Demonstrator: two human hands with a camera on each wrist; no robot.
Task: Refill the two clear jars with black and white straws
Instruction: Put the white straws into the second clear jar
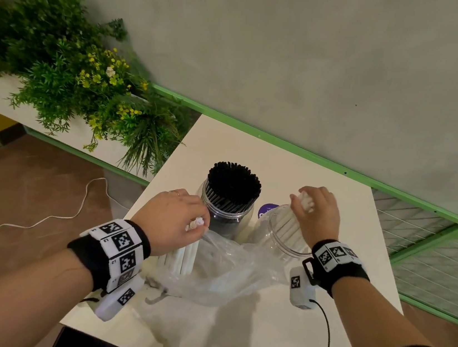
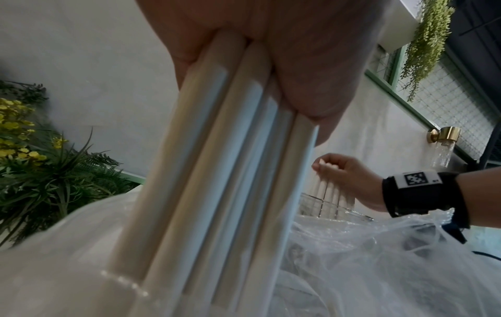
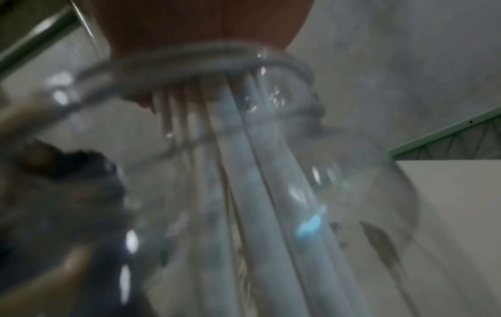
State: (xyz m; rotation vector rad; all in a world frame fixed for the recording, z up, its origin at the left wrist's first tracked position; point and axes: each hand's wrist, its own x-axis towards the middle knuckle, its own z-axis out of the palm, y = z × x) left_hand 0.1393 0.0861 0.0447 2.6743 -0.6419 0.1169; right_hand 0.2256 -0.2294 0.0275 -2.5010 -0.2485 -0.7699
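Right hand (image 1: 317, 212) grips white straws (image 1: 292, 225) half inside clear jar (image 1: 274, 243), centre-right | left hand (image 1: 170, 219) clutches second bundle (image 1: 181, 257) over plastic bag (image 1: 226, 272), lower centre | black-straw jar (image 1: 228, 202) full | lower yours vertically, release near the bottom.

My left hand (image 1: 170, 221): knuckles up, fingers curled down around a bundle of white straws (image 1: 181, 257), held upright by the top ends; forearm reaching forward from the lower left, wrist strapped in a black band with marker tiles. My right hand (image 1: 317, 214): raised a little farther forward, fingers and thumb closed around the tops of a second bundle (image 1: 292, 228), which hangs down from the grip; forearm coming in from the lower right, wrist banded the same way.
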